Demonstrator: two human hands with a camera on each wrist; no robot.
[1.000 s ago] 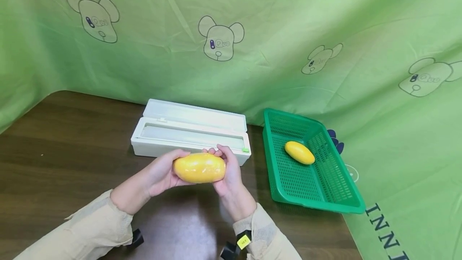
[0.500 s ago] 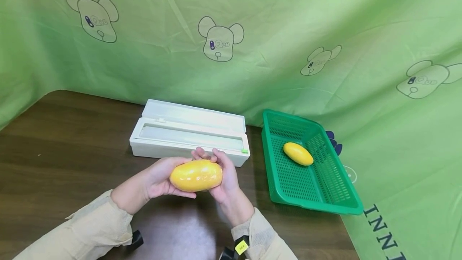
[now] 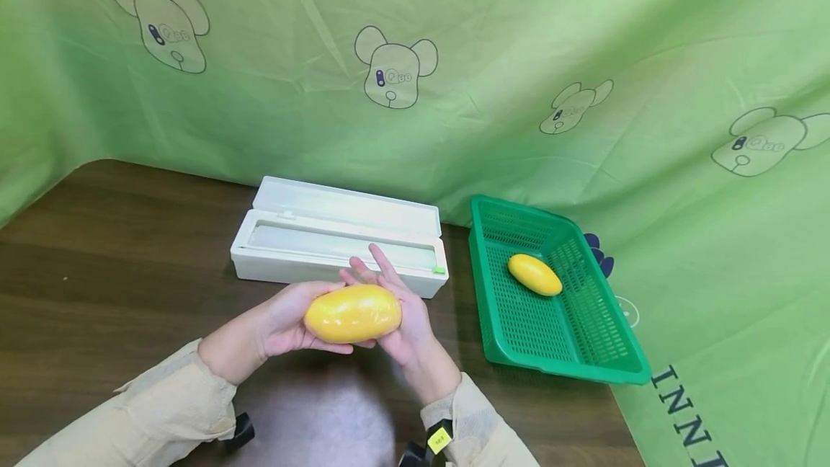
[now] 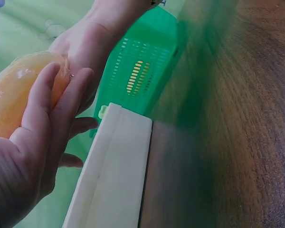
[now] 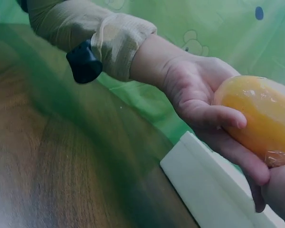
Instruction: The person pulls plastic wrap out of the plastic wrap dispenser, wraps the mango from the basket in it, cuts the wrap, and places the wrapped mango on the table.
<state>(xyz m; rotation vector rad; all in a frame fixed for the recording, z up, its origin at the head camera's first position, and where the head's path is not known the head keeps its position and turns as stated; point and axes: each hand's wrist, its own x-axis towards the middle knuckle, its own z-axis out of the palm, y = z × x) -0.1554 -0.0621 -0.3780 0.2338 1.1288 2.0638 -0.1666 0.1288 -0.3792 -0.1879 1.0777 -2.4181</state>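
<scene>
A green cloth (image 3: 493, 92) hangs beyond both hands. The table (image 3: 130, 236) extends beneath the hands and outward to the left of the left hand. The basket (image 3: 485, 279) stands on the table, to the right of the right hand and apart from it. The box (image 3: 259, 265) lies just beyond both hands, with its lid back.

The left hand (image 3: 285, 319) grips the left end of the fruit (image 3: 353, 313), thumb along the far side and fingers beneath the near side. The right hand (image 3: 408, 319) bears against the right end with its palm; its fingers are spread and point away toward the box.

Step in hand, by judgement: seating the film (image 5: 278, 156) on the fruit by palm pressure. The next move calls for a steady left grip, so that the right palm can press any loose film flat without tearing it.

Position: the fruit lies between the hands, above the table, touching both. The second fruit (image 3: 534, 274) rests in the basket, right of the right hand. The green clip (image 3: 439, 270) sits on the box, beyond and right of the right fingertips.
</scene>
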